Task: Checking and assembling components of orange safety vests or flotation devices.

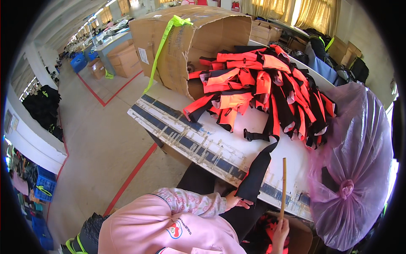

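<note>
My left hand (237, 201) grips the lower end of a black fabric piece (259, 169) that hangs over the front edge of the white table (237, 139). My right hand (280, 233) holds a thin wooden stick (283, 186) upright, its tip above the table edge. A pile of orange and black fabric pieces (266, 89) lies across the table beyond the black piece. My pink sleeves fill the lower middle of the view.
A large open cardboard box (186, 42) lies on its side at the table's far left end. A pink plastic bag (359, 161), knotted shut, stands at the right. Red floor lines, more boxes and blue crates are at the left.
</note>
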`<move>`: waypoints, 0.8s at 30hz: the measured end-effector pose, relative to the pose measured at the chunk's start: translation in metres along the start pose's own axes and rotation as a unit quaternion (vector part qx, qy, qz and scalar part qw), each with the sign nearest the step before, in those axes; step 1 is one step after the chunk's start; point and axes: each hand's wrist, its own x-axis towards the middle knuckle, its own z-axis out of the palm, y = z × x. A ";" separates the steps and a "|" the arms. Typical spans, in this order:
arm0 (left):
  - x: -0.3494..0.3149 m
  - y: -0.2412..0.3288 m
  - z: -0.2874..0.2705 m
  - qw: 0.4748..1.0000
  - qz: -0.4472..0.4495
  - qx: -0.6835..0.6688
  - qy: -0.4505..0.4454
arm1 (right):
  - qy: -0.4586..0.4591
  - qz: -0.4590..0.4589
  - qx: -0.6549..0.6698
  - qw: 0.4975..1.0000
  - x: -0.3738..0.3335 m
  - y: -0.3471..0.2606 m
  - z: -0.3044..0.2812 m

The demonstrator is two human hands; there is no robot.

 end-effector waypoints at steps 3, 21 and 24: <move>0.002 -0.002 0.002 1.000 0.006 0.009 0.004 | -0.065 0.079 -0.012 0.995 -0.049 -0.014 -0.003; -0.008 0.010 0.015 0.996 -0.051 0.053 0.058 | -0.151 0.213 -0.015 0.965 -0.131 -0.037 -0.029; -0.003 -0.010 0.005 0.999 -0.003 0.027 0.035 | -0.170 0.166 -0.100 0.966 -0.135 -0.033 -0.035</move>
